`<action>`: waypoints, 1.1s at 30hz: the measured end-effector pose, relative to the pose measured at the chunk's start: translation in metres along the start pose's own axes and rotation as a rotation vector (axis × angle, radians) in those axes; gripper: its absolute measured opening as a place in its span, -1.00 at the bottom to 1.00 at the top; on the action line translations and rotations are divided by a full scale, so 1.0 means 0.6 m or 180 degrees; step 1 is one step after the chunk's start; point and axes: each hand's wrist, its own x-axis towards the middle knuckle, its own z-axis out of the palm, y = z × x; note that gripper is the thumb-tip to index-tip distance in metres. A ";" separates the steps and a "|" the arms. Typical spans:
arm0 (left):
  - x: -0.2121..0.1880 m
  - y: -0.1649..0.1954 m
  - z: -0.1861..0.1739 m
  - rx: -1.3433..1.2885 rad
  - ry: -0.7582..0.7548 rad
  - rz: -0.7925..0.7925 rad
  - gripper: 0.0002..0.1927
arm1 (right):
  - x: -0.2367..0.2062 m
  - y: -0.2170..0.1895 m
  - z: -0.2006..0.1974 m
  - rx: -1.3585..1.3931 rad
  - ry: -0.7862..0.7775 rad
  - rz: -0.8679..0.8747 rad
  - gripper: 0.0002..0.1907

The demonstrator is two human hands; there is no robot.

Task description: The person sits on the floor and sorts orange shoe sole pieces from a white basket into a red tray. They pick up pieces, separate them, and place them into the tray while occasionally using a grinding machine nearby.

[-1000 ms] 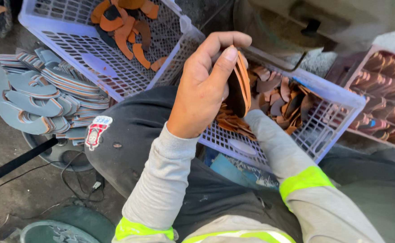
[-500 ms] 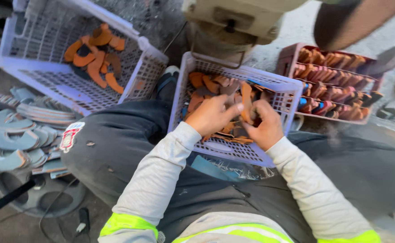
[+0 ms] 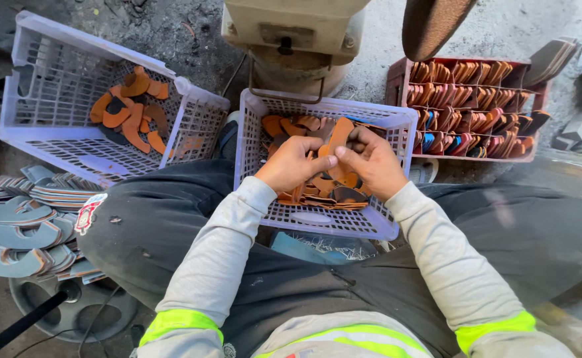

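I read this as the sorting step: both hands meet over the middle crate (image 3: pixel 258 126), a pale lattice basket resting against the lap. My left hand (image 3: pixel 294 162) and right hand (image 3: pixel 370 162) are pinched together on one tan leather cut piece (image 3: pixel 339 136), held upright just above the heap of brown leather pieces (image 3: pixel 324 189) in that crate. To my mind the next move calls for freeing that single piece from its neighbours without dragging others along.

Counting: three containers in view, namely two pale lattice crates and one dark red tray (image 3: pixel 400 79) at the far right, packed with upright pieces in rows. The left crate (image 3: pixel 32 139) holds roughly ten orange pieces. The grey curved pieces (image 3: pixel 19 229) stacked on the floor beside the left knee are too many to count.
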 end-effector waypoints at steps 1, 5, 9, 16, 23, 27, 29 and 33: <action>0.000 0.001 0.001 -0.0043 0.0055 0.0023 -0.66 | 0.002 0.003 0.000 -0.0191 0.0184 0.0108 -0.69; 0.007 -0.008 -0.006 -0.0614 0.0245 -0.0146 -0.70 | 0.010 0.001 -0.016 -0.0373 0.0726 -0.0309 -0.81; 0.016 -0.023 -0.019 -0.1445 0.0377 -0.0042 -0.74 | 0.015 -0.022 -0.041 -0.0202 0.1127 -0.0636 -0.80; 0.017 -0.021 -0.017 -0.2413 0.0634 0.0036 -0.79 | 0.016 -0.033 -0.013 -0.0071 0.1042 -0.0501 -0.73; 0.017 0.000 0.004 -0.2652 0.0724 -0.0154 -0.72 | 0.011 -0.036 -0.001 0.0002 0.1002 -0.0497 -0.65; 0.017 -0.008 0.007 -0.2291 0.0942 -0.0081 -0.71 | 0.011 -0.035 -0.008 0.1185 0.0723 -0.0164 -0.55; 0.020 -0.015 0.014 -0.2098 0.0964 -0.0086 -0.71 | 0.013 -0.029 -0.011 0.0833 0.0744 -0.0429 -0.65; 0.021 -0.027 0.036 -0.1676 0.0888 -0.0103 -0.72 | 0.015 -0.009 -0.016 0.0654 0.1048 -0.0599 -0.76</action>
